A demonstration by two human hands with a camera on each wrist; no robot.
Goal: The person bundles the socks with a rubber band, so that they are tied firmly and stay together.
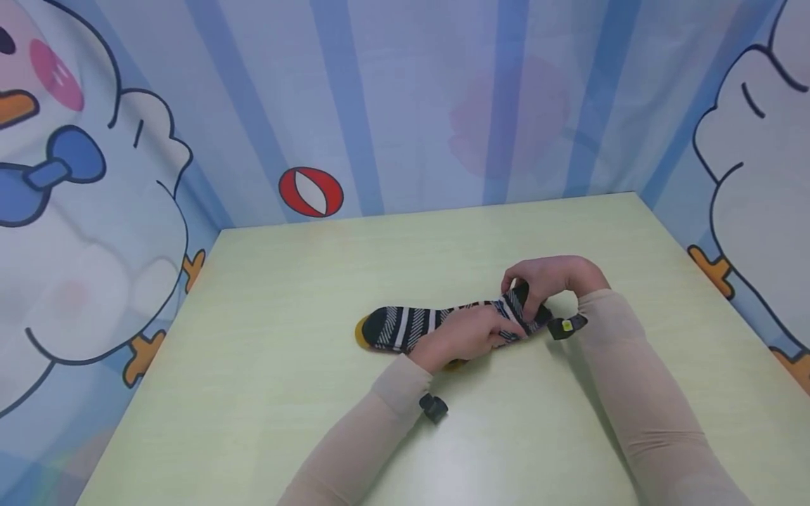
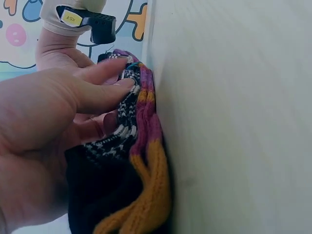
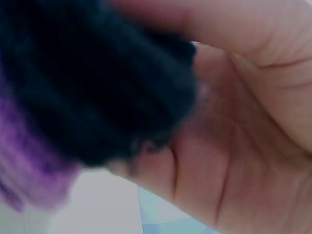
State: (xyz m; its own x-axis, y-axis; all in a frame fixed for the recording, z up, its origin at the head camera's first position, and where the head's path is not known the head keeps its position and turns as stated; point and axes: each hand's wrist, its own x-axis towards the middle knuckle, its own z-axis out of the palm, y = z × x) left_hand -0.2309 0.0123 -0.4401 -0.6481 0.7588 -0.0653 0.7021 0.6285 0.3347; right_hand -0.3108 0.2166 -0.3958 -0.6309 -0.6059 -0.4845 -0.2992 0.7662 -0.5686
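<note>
A black-and-white patterned sock [image 1: 414, 327] with a mustard toe lies across the table, toe to the left. My left hand [image 1: 465, 332] reaches over its middle and pinches the fabric, index finger stretched toward the cuff end. In the left wrist view, purple and mustard folds of the sock [image 2: 155, 170] run along the tabletop beside the fingers. My right hand [image 1: 549, 276] comes from above and grips the dark cuff between thumb and fingers. Up close in the right wrist view, the bunched dark cuff [image 3: 97, 87] covers some fingertips, with purple knit beside it.
The pale table [image 1: 266, 422] ends at a blue striped backdrop [image 1: 418, 105] with cartoon birds on both sides. Each wrist carries a small black camera, one on the left sleeve [image 1: 373, 429] and one on the right sleeve [image 1: 645, 393].
</note>
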